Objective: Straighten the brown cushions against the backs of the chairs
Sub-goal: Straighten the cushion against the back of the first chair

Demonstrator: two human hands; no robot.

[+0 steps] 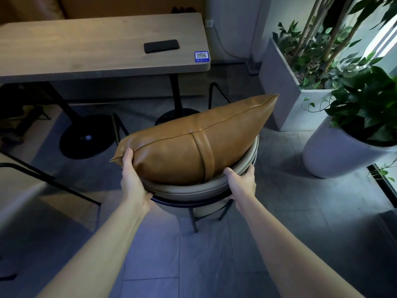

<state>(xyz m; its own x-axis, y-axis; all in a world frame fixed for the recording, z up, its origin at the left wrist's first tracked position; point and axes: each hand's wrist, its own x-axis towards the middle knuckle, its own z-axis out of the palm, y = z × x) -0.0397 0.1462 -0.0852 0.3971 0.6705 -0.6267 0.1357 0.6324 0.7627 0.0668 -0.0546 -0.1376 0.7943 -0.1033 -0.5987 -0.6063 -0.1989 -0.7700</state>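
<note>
Table (96, 50) beyond cushion (182, 151) (phone (161, 46) atop)

Head cam; looks fwd & down; close above chair (193, 190) back.

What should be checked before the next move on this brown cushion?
1. Left hand on the cushion: ok, thumb on its left corner.
2. Right hand on the cushion: not ok, it mostly holds the chair rim.
3. Cushion level: not ok, right end is higher.
4. Cushion's contact with the chair back: cannot tell.
5. Plant pot clear of the cushion: ok.
</note>
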